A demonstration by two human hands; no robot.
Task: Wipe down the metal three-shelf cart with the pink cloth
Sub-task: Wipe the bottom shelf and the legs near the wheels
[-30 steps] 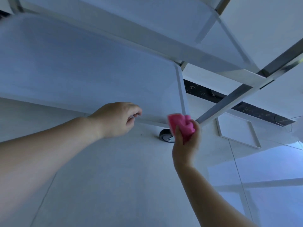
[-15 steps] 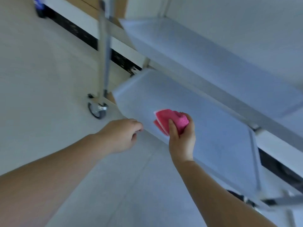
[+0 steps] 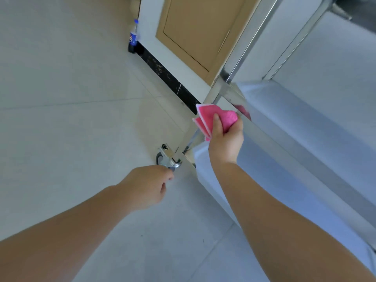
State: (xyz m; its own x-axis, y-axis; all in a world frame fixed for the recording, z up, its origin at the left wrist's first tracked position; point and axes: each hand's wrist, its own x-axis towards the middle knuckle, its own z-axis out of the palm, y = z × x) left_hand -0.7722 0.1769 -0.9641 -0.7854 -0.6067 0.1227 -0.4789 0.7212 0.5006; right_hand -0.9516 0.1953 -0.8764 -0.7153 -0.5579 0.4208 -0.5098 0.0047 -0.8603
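right hand (image 3: 225, 139) fingers gripped folded pink cloth (image 3: 218, 119) at cart (image 3: 264, 135) corner | left hand (image 3: 146, 188) loosely curled, empty | advice: press flat along rail

1. One pink cloth (image 3: 218, 119), at about 1 o'clock from the middle of the view.
2. Two hands: the right hand (image 3: 225, 139) at about 2 o'clock, and the left hand (image 3: 145, 187) at about 7 o'clock.
3. One metal cart (image 3: 284, 151), at 3 o'clock.
4. Two cart shelves that show plainly: one shelf (image 3: 317, 127) higher up at 3 o'clock, and one low shelf (image 3: 205, 176) near 5 o'clock.
5. One cart wheel (image 3: 160, 158), close to the middle, at about 8 o'clock.
6. One bottle (image 3: 133, 37) with a blue label, at 11 o'clock.
7. One brown door (image 3: 195, 29), at 12 o'clock.
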